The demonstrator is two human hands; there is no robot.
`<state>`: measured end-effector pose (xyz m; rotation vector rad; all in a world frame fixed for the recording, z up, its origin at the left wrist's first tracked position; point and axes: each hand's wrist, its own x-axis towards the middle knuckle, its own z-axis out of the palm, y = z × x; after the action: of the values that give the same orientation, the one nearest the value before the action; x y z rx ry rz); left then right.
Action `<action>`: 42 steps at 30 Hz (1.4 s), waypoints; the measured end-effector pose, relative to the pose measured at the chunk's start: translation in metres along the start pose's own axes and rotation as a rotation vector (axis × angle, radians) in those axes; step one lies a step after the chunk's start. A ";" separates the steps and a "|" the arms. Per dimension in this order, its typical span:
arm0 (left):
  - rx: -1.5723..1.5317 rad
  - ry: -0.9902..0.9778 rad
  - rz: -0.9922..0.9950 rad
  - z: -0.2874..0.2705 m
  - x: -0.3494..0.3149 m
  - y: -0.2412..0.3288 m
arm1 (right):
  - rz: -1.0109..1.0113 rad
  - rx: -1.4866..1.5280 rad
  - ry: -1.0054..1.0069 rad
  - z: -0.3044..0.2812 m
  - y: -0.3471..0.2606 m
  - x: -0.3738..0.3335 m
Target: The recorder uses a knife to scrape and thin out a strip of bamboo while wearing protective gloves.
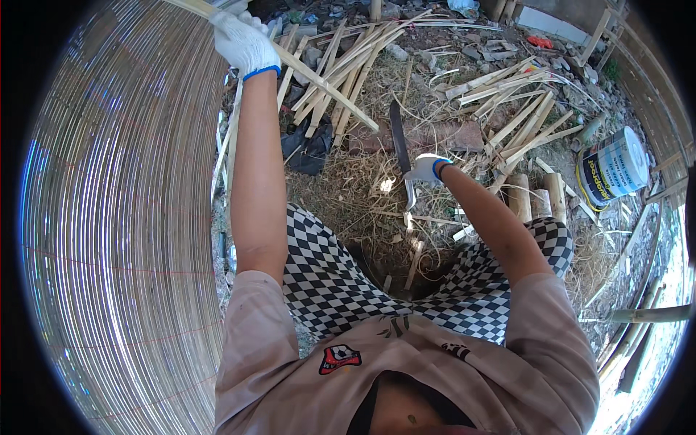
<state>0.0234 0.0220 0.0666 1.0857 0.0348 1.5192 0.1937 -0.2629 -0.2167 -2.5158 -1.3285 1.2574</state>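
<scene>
My left hand [246,45], in a white glove with a blue cuff, reaches far forward at the upper left. Its fingers are closed round a long pale bamboo strip [326,88], which slants down to the right. My right hand [428,170], gloved the same way, grips a machete [399,138] in front of my knees. The dark blade points away from me, and the lower end of the handle shows below the glove. The strip's near end lies just left of the blade tip, apart from it. A reddish-brown block [449,136] lies flat behind the blade.
A slatted bamboo screen [123,217] stands along my left. Split bamboo strips lie in piles ahead [355,72] and to the right [507,98]. Short bamboo pieces [519,197] are beside my right knee. A white and dark bucket [612,170] sits farther right. Shavings and rubble cover the ground.
</scene>
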 end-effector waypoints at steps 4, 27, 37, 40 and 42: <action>0.026 0.230 -0.052 -0.012 -0.029 0.003 | 0.130 0.190 0.587 0.102 0.028 0.051; -0.185 -0.339 0.012 -0.045 0.007 0.094 | -0.340 0.994 0.927 0.004 -0.087 -0.042; -0.307 -0.750 -0.188 -0.046 -0.006 0.152 | -0.422 0.964 0.462 0.011 -0.164 -0.089; -0.427 -0.890 -0.337 -0.043 -0.008 0.151 | -0.574 0.607 0.813 0.026 -0.174 -0.082; -0.348 -0.873 -0.308 -0.041 -0.011 0.168 | -0.642 0.485 0.914 0.027 -0.194 -0.107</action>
<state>-0.1322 -0.0139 0.1335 1.2983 -0.6142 0.6550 0.0107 -0.2235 -0.0943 -1.7020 -1.1971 0.1865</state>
